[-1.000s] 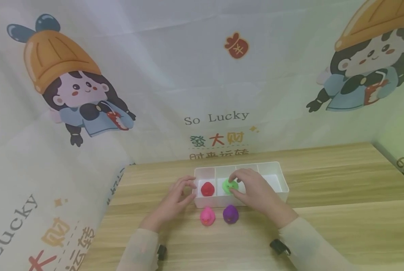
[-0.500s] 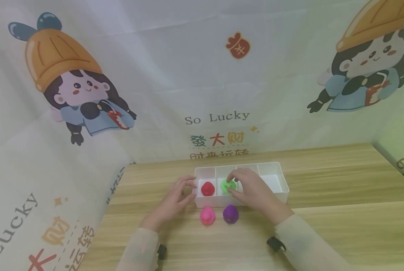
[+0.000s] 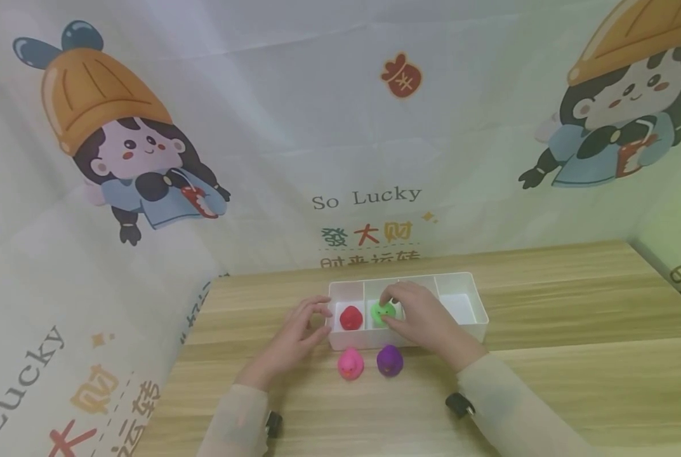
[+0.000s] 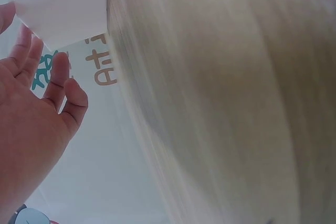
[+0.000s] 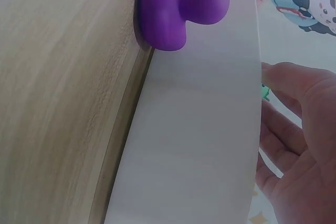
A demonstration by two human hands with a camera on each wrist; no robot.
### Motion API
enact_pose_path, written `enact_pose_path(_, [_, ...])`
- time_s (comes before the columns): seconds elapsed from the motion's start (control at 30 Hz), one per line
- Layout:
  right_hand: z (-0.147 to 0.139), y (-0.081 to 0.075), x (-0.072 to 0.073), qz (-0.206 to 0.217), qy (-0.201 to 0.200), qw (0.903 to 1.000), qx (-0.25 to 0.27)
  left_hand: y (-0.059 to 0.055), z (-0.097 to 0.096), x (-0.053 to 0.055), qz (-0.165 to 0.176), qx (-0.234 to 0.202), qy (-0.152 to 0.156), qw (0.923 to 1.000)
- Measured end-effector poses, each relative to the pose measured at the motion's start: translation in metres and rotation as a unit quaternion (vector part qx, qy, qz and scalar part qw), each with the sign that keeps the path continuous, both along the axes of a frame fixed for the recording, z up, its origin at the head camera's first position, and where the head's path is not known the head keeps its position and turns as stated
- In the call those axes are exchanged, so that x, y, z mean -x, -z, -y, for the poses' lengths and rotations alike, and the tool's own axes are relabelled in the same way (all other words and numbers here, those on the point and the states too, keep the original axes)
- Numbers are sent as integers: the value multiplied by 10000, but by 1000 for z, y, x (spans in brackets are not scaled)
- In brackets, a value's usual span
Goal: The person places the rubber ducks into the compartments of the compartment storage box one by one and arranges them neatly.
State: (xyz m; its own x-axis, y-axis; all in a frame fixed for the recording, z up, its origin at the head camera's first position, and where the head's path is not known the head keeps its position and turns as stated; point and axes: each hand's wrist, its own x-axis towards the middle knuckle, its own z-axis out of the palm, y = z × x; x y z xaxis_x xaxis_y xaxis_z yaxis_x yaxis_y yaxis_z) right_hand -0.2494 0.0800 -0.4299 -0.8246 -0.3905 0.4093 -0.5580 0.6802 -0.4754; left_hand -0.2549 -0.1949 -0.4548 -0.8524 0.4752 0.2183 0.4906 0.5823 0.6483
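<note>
A white divided box (image 3: 414,339) stands on the table. My right hand (image 3: 423,317) reaches over its front wall and pinches a green rubber duck (image 3: 383,313) between thumb and fingers, inside the second compartment from the left. In the right wrist view the front wall (image 5: 194,119) hides most of that green duck (image 5: 265,92). A red rubber duck (image 3: 351,318) sits in the leftmost compartment. With loosely bent fingers, my left hand (image 3: 302,330) touches the box's left end; the left wrist view shows that hand (image 4: 37,98) beside the box's corner (image 4: 63,9).
In front of the box, a pink rubber duck (image 3: 350,364) and a purple rubber duck (image 3: 390,360) stand side by side on the wooden table (image 3: 551,381). A printed cloth (image 3: 283,158) hangs behind the table and along its sides.
My right hand has shifted slightly left with the green duck, toward the middle of the second compartment. The left hand stays at the box's left end.
</note>
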Motion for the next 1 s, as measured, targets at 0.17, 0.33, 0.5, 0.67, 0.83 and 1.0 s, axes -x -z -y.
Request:
enact_pose_path(0.17, [0, 1, 4, 8, -21, 10000, -73, 0, 0, 0, -50, 48, 73, 9999])
enact_pose_path(0.33, [0, 3, 8, 49, 30, 9998, -194, -1, -1, 0, -75, 11, 91, 9999])
enact_pose_path(0.5, [0, 6, 10, 209, 122, 9994, -239, 2, -2, 2, -149, -13, 113, 9998])
enact_pose_path(0.67, [0, 9, 15, 378, 243, 9983, -382, 3, -3, 2, -157, -55, 110, 9998])
enact_pose_path(0.83, [-1, 9, 19, 390, 218, 9977, -511, 2, -3, 2, -30, -1, 123, 9999])
enact_pose_path(1.0, [3, 7, 21, 467, 197, 9966, -645, 1, -1, 1, -50, -16, 164, 9999])
